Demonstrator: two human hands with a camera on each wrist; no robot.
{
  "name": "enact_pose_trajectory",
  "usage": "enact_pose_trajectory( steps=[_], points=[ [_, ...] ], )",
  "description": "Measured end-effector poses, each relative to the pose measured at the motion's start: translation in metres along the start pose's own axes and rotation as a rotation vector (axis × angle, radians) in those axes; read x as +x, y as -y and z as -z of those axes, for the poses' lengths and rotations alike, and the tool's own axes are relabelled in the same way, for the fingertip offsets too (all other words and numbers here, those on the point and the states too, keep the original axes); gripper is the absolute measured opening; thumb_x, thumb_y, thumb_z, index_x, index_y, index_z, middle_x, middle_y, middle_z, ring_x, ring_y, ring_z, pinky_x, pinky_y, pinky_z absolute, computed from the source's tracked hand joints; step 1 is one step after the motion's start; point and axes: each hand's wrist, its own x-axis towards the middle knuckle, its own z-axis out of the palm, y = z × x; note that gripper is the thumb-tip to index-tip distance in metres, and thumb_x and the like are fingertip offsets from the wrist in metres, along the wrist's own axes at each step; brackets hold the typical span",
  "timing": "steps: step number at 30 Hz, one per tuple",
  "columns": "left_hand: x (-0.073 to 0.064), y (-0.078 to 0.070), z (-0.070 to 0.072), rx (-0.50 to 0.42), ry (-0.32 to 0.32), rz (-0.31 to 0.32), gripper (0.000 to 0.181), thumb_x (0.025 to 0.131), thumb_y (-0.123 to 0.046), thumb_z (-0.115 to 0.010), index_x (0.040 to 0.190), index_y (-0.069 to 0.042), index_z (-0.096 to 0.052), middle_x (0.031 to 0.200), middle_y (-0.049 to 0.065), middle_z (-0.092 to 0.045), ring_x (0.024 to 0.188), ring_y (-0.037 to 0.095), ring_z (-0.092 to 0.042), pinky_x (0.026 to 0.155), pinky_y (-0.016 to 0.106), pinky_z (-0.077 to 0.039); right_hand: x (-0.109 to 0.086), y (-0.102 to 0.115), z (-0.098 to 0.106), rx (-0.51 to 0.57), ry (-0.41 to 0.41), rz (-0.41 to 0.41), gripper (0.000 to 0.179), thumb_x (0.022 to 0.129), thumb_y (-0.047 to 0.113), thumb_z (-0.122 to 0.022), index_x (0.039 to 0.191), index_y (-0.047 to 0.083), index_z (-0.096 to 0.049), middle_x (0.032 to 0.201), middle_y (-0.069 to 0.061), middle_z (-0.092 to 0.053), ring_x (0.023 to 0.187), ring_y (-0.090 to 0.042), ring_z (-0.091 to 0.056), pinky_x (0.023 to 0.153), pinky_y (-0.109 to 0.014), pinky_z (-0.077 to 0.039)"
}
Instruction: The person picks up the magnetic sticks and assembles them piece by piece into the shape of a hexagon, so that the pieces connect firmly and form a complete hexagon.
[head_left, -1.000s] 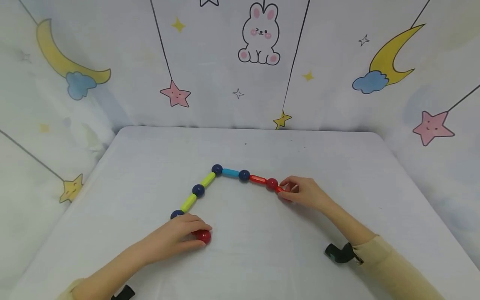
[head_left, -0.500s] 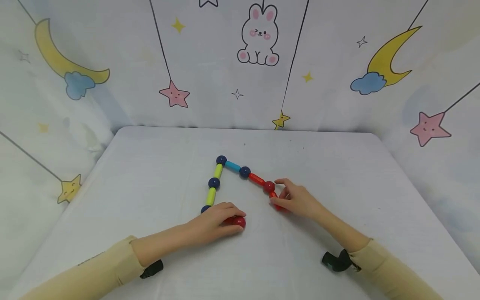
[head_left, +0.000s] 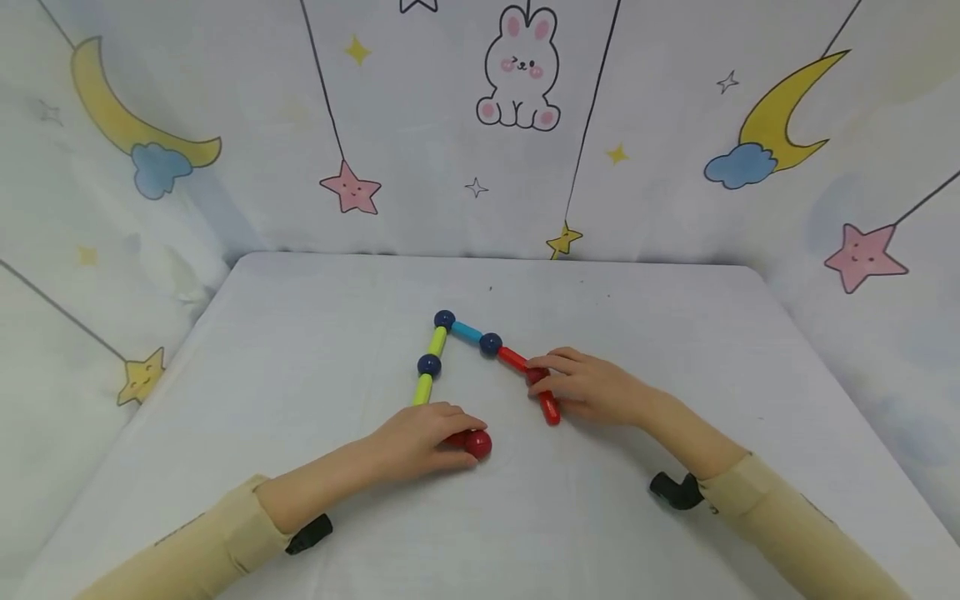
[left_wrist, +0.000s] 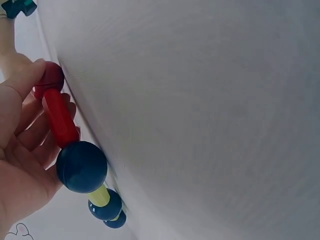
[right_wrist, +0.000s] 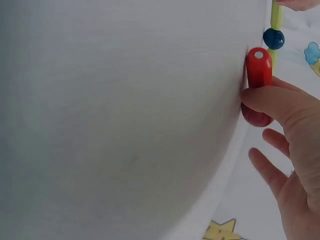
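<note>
A bent chain of magnetic balls and rods lies on the table. In the head view a dark blue ball (head_left: 445, 320) forms its far corner, with lime rods (head_left: 438, 342) and a blue ball (head_left: 429, 366) down the left side. To the right run a light blue rod (head_left: 467, 332), a blue ball (head_left: 491, 344) and a red rod (head_left: 513, 359). My left hand (head_left: 423, 442) grips a red ball (head_left: 478, 444) and the red rod (left_wrist: 61, 119) behind it. My right hand (head_left: 600, 387) pinches a red ball (right_wrist: 257, 118), partly covered; a red rod (head_left: 550, 408) points from it towards me.
The white tabletop (head_left: 675, 333) reaches back to a printed cloth backdrop (head_left: 420, 108). Black wrist-worn devices (head_left: 309, 533) show beneath both sleeves. The two loose red ends of the chain lie apart, facing each other across a gap.
My left hand has moved right with its end of the chain, swinging the lime side inward. My right hand has shifted from the end red rod up to the red ball.
</note>
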Motion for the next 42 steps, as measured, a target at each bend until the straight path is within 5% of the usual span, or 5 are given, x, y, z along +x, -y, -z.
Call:
enact_pose_trajectory(
  steps=[24,30,34,38,42],
  points=[
    [0.022,-0.008,-0.004,-0.064,-0.087,0.175,0.042,0.084,-0.038,-0.076,0.117,-0.013,-0.07,0.091,-0.006,-0.067,0.078,0.007,-0.054,0.061,0.019,-0.046,0.021,0.026,-0.012,0.16,-0.094,-0.132,0.024,0.085,0.025,-0.078,0.107,0.019,-0.069,0.11,0.005,-0.056,0.101,-0.01,-0.05,0.077,-0.023,-0.051],
    [0.027,0.006,0.01,-0.08,-0.231,0.161,0.051,0.085,-0.04,-0.075,0.124,-0.009,-0.065,0.112,0.004,-0.066,0.101,0.018,-0.061,0.082,0.032,-0.053,0.028,0.028,-0.007,0.225,-0.076,-0.327,0.025,0.088,0.032,-0.073,0.108,0.018,-0.068,0.108,0.005,-0.058,0.095,-0.011,-0.053,0.074,-0.024,-0.051],
    [0.043,0.034,0.031,-0.022,-0.33,0.263,0.065,0.087,-0.038,-0.073,0.138,-0.005,-0.051,0.137,0.015,-0.052,0.125,0.03,-0.049,0.098,0.045,-0.046,0.043,0.024,-0.006,0.262,-0.083,-0.516,0.037,0.091,0.032,-0.069,0.122,0.014,-0.06,0.107,-0.001,-0.059,0.087,-0.015,-0.057,0.069,-0.025,-0.051],
    [0.063,0.065,0.045,-0.008,-0.217,0.36,0.081,0.086,-0.041,-0.072,0.147,-0.001,-0.036,0.144,0.02,-0.043,0.13,0.035,-0.044,0.103,0.048,-0.041,0.061,0.019,-0.011,0.295,-0.014,-0.616,0.055,0.091,0.035,-0.068,0.136,0.01,-0.049,0.106,-0.004,-0.059,0.079,-0.016,-0.056,0.064,-0.026,-0.051],
    [0.075,0.082,0.048,-0.044,-0.098,0.332,0.074,0.086,-0.032,-0.074,0.145,-0.001,-0.04,0.139,0.022,-0.045,0.121,0.034,-0.05,0.101,0.046,-0.043,0.076,0.015,-0.019,0.243,0.048,-0.625,0.056,0.093,0.038,-0.065,0.137,0.007,-0.047,0.109,-0.006,-0.062,0.084,-0.016,-0.058,0.07,-0.028,-0.053]
  ],
)
